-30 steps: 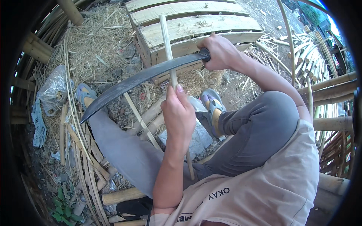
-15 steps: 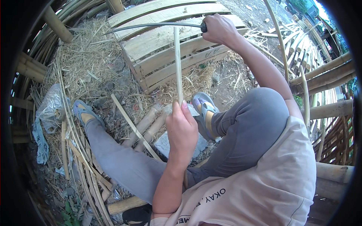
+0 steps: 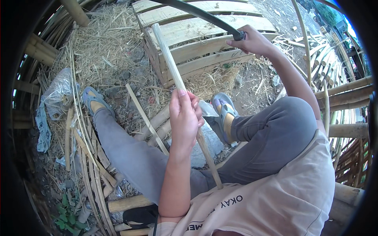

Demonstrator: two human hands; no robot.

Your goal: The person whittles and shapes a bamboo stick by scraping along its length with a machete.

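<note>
My left hand [image 3: 185, 114] is closed around the middle of a long pale split-bamboo stick [image 3: 168, 59]. The stick leans: its upper end points away and to the left in front of the crate, and its lower end comes down by my shirt. Out to the right, my right hand [image 3: 256, 41] grips the dark handle of a machete [image 3: 204, 15]. Its long blade slants up and leftward over the wooden crate [image 3: 244, 23], apart from the stick, and its tip runs out of the picture. Below the stick, a grey stone block [image 3: 214, 145] lies between my legs.
A bamboo strip [image 3: 143, 114] leans against my left leg. Straw [image 3: 98, 43] and shavings cover the ground. At left are a clear plastic bag [image 3: 59, 94] and long thin strips. Cut bamboo poles [image 3: 327, 55] are piled far right, beside a bamboo rail [image 3: 348, 129].
The stick has tipped leftward at its top, and more of its lower end shows. My right hand has shifted right and a little nearer, and the machete blade has swung to point up-left.
</note>
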